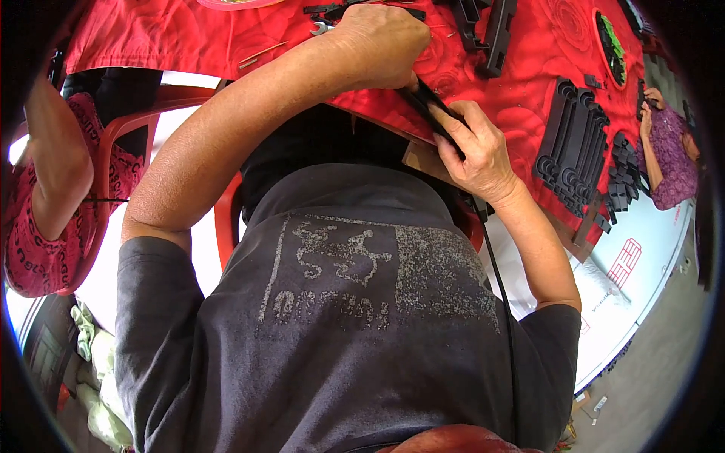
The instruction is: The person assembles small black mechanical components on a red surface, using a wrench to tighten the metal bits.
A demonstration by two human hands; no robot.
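Head view, long, narrow, matte-black bar (425,99) held slanting, right fingers (458,130) gripping it, left fingers (413,80) mostly hidden, grip unclear

A red cloth (540,45) with a rose pattern covers the table. On it, near the top edge: a wrench (321,29), partly hidden, and thin brown sticks (263,54) lying near it. At upper right, a round tray (602,54) bears green pieces (615,36). Left: a red chair (130,121); beside it, a co-worker in a pink patterned garment (45,253). Right: a second co-worker in a purple top (668,162). Pale bags (106,419) lie at lower left. A white sheet (651,241) with red print borders the grey floor (668,340).
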